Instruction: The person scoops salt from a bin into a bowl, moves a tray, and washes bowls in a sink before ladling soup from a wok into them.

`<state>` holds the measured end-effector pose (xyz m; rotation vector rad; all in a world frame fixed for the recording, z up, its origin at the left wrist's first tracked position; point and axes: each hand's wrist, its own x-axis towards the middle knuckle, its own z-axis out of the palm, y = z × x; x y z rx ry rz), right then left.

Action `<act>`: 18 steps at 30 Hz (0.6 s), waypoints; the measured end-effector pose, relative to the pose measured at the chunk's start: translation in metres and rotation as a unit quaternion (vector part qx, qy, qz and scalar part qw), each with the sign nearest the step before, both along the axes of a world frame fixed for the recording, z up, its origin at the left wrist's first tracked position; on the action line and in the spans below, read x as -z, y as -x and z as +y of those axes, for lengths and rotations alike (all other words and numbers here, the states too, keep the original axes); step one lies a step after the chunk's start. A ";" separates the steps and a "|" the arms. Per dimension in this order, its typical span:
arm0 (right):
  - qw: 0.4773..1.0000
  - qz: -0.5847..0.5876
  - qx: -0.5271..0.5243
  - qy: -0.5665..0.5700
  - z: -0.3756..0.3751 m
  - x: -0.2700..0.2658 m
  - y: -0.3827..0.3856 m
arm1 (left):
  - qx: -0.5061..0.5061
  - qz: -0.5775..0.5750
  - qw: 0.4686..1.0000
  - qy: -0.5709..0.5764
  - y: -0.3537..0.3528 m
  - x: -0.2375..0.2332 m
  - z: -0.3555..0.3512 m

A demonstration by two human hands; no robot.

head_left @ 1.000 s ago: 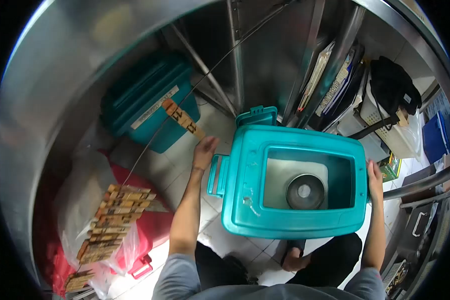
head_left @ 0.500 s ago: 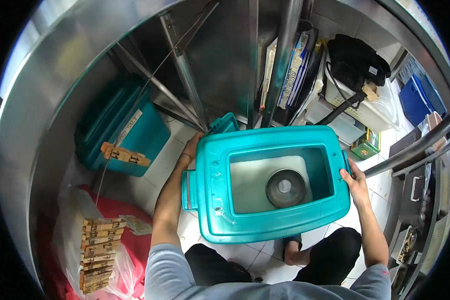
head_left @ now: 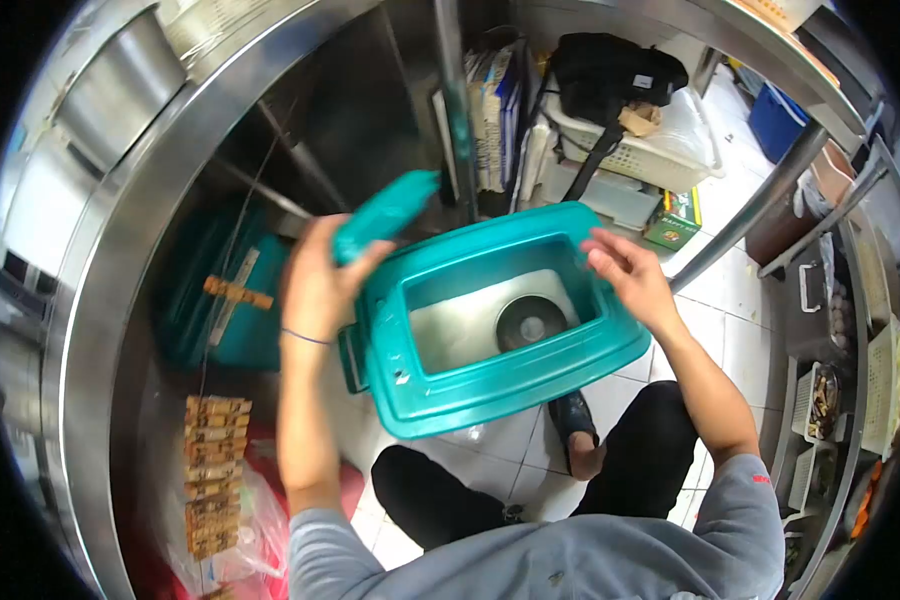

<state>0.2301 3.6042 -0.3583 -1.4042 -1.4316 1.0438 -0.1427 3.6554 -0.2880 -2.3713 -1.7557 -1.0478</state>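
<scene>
A teal plastic bin (head_left: 490,395) stands on the floor between my knees, its top opening uncovered. White grainy stuff (head_left: 450,335) fills part of it, and a round metal bowl (head_left: 532,325) rests on that. My left hand (head_left: 320,275) grips a teal lid flap (head_left: 385,215), smeared by motion and raised over the bin's far left corner. At the bin's right end is my right hand (head_left: 635,280), its fingers loosely bent and apart beside the rim, holding nothing.
On the left, a second teal bin (head_left: 195,325) sits under the steel counter (head_left: 120,230). Numbered wooden clothespins (head_left: 215,470) hang on a wire. Metal legs (head_left: 455,110), a basket with a black bag (head_left: 610,75) and shelves (head_left: 820,340) surround the bin.
My left hand has come up from the bin's far left side, lifting the lid flap. The right hand has loosened from the rim. The bin appears further left and turned; the view has shifted.
</scene>
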 end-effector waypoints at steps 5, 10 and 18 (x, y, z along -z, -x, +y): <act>0.891 0.406 -0.042 0.199 -0.015 -0.037 0.035 | 0.200 0.083 0.975 0.040 -0.138 0.027 -0.101; 0.994 0.090 0.042 0.041 0.006 0.024 -0.007 | 0.119 -0.070 0.990 0.038 -0.081 0.036 -0.108; 0.951 -0.283 0.112 -0.055 0.001 0.041 0.002 | -0.073 -0.065 0.985 0.144 -0.026 0.095 -0.075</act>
